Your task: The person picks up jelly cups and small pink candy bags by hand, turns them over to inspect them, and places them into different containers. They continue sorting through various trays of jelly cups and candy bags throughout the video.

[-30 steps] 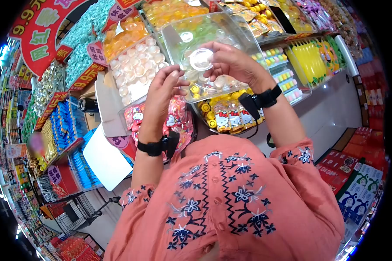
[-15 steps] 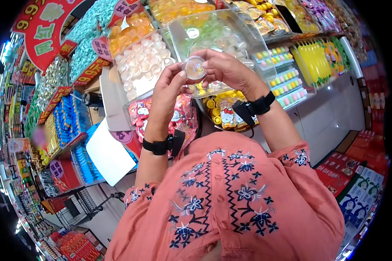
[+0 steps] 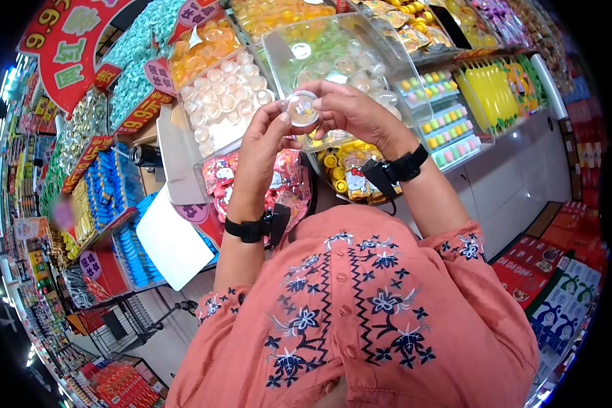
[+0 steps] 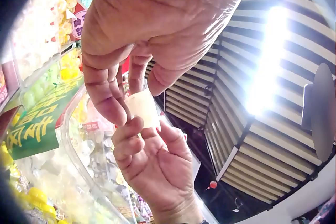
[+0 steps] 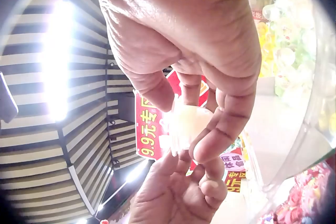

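A small round clear cup (image 3: 303,109) with a pale lid or top is pinched between both hands in the head view, above the bins. The left hand (image 3: 260,144) grips its left edge, thumb and fingers bent round it. On its other side the right hand (image 3: 360,115) holds it with thumb and fingers. In the left wrist view the cup (image 4: 143,109) looks milky white, between the fingertips of the two hands. The right wrist view shows the same cup (image 5: 189,124), pale and washed out by glare.
Behind the hands stands a bin of clear and green cups (image 3: 333,47) with a transparent lid (image 3: 404,68). White cups (image 3: 224,92) lie to its left, pink packets (image 3: 289,194) below. Yellow-capped packets (image 3: 353,170) sit nearer the body. A white sheet (image 3: 173,241) hangs at the left.
The left hand has come up to the cup and taken hold of it alongside the right hand. The cup has moved slightly left and down; over the last half second it has barely moved.
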A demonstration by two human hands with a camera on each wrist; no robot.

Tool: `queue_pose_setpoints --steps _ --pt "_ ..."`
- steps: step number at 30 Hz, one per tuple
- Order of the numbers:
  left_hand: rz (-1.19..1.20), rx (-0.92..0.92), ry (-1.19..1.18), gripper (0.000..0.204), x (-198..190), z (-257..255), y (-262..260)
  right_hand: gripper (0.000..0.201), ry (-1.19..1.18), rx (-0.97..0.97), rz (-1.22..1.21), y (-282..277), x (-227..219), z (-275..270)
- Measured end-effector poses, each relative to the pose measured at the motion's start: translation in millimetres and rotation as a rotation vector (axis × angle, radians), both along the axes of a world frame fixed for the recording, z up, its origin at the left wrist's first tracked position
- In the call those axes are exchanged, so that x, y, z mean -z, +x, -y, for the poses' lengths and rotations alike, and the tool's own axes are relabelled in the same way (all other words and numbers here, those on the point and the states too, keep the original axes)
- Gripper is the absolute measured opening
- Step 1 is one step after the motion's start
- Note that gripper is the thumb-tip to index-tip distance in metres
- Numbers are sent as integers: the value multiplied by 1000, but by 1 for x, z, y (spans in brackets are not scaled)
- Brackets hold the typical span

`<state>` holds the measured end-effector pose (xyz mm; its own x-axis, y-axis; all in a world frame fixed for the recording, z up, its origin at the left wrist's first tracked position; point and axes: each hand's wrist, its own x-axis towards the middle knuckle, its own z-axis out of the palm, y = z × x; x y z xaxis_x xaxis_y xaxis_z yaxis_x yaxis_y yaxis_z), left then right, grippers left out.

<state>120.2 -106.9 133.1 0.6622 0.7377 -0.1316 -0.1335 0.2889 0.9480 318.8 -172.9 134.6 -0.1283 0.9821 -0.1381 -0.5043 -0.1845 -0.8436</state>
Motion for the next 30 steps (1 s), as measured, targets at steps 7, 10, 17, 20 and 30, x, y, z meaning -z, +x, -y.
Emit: queue_pose_setpoints --steps 7,10,17,20,30 --pt "-20 -6 -4 32 -1 0 1 41 6 11 15 -2 1 2" --pt "-27 -6 -6 32 -1 0 0 41 3 12 9 -3 1 1" --pt "-8 -22 -23 30 4 -2 -2 40 -2 18 18 -9 1 -1" --pt "-3 -46 -29 29 6 -3 -4 40 9 13 49 -11 3 -2" --pt "-7 -14 -88 35 16 -9 -11 41 -32 61 -10 -23 3 -4"
